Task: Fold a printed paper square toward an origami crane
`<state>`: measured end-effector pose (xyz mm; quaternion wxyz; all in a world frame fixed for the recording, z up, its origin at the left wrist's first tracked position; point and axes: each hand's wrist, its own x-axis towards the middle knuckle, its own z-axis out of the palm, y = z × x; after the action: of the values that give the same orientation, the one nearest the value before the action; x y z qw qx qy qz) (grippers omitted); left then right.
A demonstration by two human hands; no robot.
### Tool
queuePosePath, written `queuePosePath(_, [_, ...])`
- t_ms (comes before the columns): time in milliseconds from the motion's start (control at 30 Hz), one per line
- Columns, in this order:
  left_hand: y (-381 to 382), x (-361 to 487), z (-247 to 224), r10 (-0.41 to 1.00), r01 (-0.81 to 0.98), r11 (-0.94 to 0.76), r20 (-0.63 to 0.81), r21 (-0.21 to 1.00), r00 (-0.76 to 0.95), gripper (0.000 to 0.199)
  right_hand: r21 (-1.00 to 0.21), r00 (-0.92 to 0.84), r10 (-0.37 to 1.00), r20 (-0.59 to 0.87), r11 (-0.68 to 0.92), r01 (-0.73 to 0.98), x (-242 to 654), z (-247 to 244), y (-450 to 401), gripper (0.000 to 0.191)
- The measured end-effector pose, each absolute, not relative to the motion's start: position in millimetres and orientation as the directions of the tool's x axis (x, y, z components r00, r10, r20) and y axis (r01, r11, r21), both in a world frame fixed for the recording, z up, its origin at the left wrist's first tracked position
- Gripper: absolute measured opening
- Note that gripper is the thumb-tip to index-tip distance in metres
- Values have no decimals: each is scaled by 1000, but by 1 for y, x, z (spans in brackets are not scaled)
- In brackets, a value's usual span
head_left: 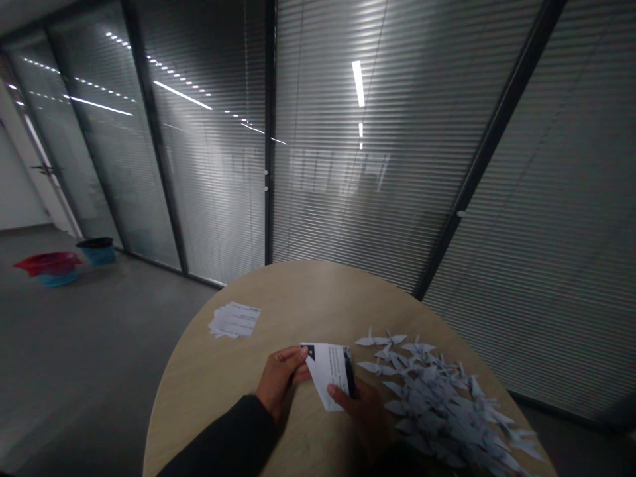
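Observation:
A printed sheet of paper (326,371) with dark patches is held above the round table between my two hands, its lower left edge slanting as if folded. My left hand (283,379) pinches its upper left corner between thumb and fingers. On the right side, my right hand (365,407) grips the lower right edge, thumb on top and fingers beneath. Right of my right hand lies a large heap of folded white paper cranes (442,404). Several printed paper sheets (235,319) rest in a loose stack at the table's left.
The round wooden table (318,285) stands by a glass partition with blinds (368,199). On the floor at the far left are a blue bin with a red liner (52,268) and another with a black liner (98,252).

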<state>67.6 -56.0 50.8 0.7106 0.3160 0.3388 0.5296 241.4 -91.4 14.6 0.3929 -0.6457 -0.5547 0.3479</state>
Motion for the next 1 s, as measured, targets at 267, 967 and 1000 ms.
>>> queuePosePath(267, [-56, 66, 51, 960, -548, 259, -148, 795, 239, 37, -899, 125, 991, -36, -87, 429, 241, 15, -90, 50])
queuePosePath(967, [-55, 63, 54, 970, -585, 241, -181, 774, 161, 19, -901, 116, 993, -1, -51, 431, 240, 11, -92, 42])
queuePosePath(1000, [-56, 63, 55, 972, -591, 236, -182, 771, 150, 18, -894, 121, 993, 3, -52, 444, 240, 10, -92, 42])
